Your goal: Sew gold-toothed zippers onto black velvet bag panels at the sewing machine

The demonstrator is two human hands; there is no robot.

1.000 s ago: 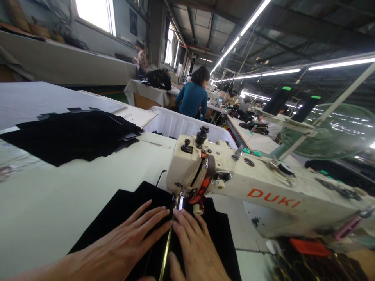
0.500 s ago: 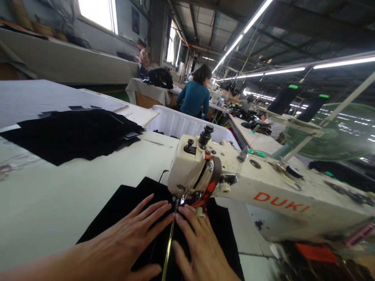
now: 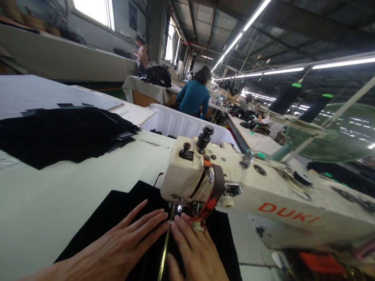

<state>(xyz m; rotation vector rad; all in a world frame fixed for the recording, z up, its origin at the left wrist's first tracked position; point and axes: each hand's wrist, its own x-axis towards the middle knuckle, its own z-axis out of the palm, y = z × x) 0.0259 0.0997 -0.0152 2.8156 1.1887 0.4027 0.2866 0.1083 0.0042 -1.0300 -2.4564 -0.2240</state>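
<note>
A piece of black fabric (image 3: 102, 222) lies under the head of a white sewing machine (image 3: 187, 171). Down its middle runs a narrow gold zipper (image 3: 164, 253), leading up to the presser foot. My left hand (image 3: 125, 242) rests flat on the cloth to the left of the zipper, fingers stretched out; its thumb is out of view. On the zipper's other side, my right hand (image 3: 193, 246) presses down with extended fingers, fingertips close to the foot. The needle area is partly hidden by the machine head and a brown-red strap (image 3: 215, 191).
A stack of black cut pieces (image 3: 64, 134) lies on the table at left. Behind the machine stands a white plastic bin (image 3: 187, 119). A green fan (image 3: 336, 132) is at right. A person in a teal top (image 3: 193, 95) sits further back.
The view has shifted slightly, so machine and hands appear lower and a little further left. Both hands stay flat beside the zipper; my left thumb has left the picture.
</note>
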